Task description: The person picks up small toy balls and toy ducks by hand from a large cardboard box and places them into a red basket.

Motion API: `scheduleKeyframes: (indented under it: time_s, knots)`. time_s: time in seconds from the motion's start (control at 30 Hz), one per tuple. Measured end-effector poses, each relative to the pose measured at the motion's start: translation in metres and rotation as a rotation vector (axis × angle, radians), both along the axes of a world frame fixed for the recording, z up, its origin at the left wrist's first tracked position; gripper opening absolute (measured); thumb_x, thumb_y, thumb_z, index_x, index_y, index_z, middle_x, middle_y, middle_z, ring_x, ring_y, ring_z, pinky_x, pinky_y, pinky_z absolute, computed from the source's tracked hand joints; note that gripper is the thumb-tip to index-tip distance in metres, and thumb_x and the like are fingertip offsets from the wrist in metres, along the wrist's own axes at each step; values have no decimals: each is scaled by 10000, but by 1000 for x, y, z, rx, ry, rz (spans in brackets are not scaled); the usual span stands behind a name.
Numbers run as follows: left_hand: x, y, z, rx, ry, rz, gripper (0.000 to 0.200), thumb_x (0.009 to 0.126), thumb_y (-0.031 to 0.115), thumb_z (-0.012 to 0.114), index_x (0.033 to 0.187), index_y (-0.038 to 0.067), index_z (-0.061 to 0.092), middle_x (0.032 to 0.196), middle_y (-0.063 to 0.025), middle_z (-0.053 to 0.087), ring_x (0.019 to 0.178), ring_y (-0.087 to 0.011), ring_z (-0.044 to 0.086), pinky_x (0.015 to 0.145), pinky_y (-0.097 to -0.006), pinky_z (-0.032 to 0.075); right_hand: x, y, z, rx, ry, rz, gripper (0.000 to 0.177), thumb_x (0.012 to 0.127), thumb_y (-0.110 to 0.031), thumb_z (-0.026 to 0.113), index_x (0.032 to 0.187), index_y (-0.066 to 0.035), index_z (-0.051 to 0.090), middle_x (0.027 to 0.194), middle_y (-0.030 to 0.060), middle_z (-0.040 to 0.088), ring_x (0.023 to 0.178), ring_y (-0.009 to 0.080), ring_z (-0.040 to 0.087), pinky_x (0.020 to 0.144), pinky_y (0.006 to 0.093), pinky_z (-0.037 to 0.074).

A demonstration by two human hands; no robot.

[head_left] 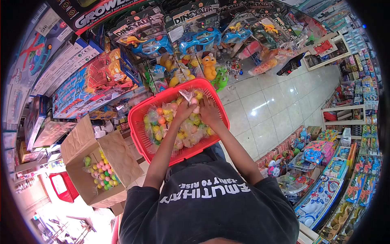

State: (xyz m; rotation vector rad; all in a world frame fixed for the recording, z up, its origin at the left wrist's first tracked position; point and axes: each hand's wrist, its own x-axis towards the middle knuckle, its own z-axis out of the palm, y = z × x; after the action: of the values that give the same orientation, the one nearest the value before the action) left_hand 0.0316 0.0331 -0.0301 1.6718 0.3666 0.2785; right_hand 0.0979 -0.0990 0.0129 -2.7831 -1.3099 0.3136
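Note:
A red plastic basket (137, 122) rests in front of my chest, filled with clear packets of small coloured balls (156, 124). Both hands are at the top of the pile near the basket's far rim. My left hand (185, 110) and my right hand (209, 112) pinch the same clear plastic packet (189, 96), whose twisted top sticks up between the fingers. The hands touch each other. My black shirt with white lettering (207, 195) fills the bottom of the view.
An open cardboard box (83, 142) with more coloured balls stands at the left, with a second red basket (63, 186) beside it. Boxed toys and dinosaur guns (199, 38) hang ahead. Tiled floor (264, 110) lies to the right, ending at low toy racks (325, 162).

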Motion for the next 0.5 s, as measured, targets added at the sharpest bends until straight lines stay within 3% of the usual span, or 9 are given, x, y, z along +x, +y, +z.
scheduleKeyframes:
  time_s: [0.07, 0.17, 0.23, 0.27, 0.33, 0.4, 0.5]
  knots:
    - [4, 2, -7, 33, 35, -26, 479, 752, 216, 605, 1173, 21, 485, 1084, -145, 556, 967, -247, 550, 825, -323, 424, 0, 1, -6, -6, -21, -9, 678, 687, -224, 661, 1246, 21, 366, 1358, 183, 265, 1217, 368, 303, 964, 486, 328]
    - [9, 5, 4, 205, -65, -52, 505, 730, 220, 605, 1178, 24, 480, 1073, -162, 565, 967, -280, 556, 826, -337, 426, -3, 1, -8, 19, -38, -32, 693, 688, -221, 662, 1256, 28, 350, 1361, 202, 247, 1219, 373, 299, 969, 485, 323]
    - [13, 7, 8, 236, -9, -91, 512, 726, 223, 607, 1180, 24, 478, 1080, -165, 560, 983, -286, 551, 833, -339, 424, -4, -3, -8, 130, -11, -21, 522, 791, -177, 496, 1245, 53, 375, 1352, 229, 262, 1229, 399, 287, 977, 509, 301]
    - [13, 8, 10, 265, 50, -129, 519, 722, 226, 608, 1181, 24, 476, 1088, -168, 554, 998, -292, 546, 841, -340, 422, -4, -5, -7, 132, -12, -19, 522, 791, -177, 496, 1245, 53, 375, 1352, 229, 262, 1229, 399, 287, 977, 509, 301]
    - [12, 9, 3, 248, 112, -148, 518, 724, 229, 610, 1180, 22, 476, 1086, -172, 553, 1005, -296, 544, 847, -337, 421, -6, -10, -6, 187, -16, 2, 713, 700, -211, 652, 1284, 25, 317, 1375, 206, 214, 1251, 373, 266, 984, 484, 314]
    - [10, 7, 1, 228, 170, -172, 518, 725, 232, 612, 1179, 21, 477, 1085, -175, 552, 1011, -301, 541, 853, -334, 420, -11, -16, 1, 152, -14, 5, 712, 696, -203, 652, 1283, 24, 319, 1377, 199, 216, 1256, 369, 263, 986, 479, 314]
    - [1, 0, 4, 127, 146, -38, 483, 750, 223, 607, 1169, 15, 487, 1037, -160, 569, 959, -270, 559, 813, -340, 429, -11, -22, 5, 94, -3, -7, 693, 697, -183, 636, 1280, 27, 326, 1377, 185, 230, 1253, 362, 273, 982, 472, 320]
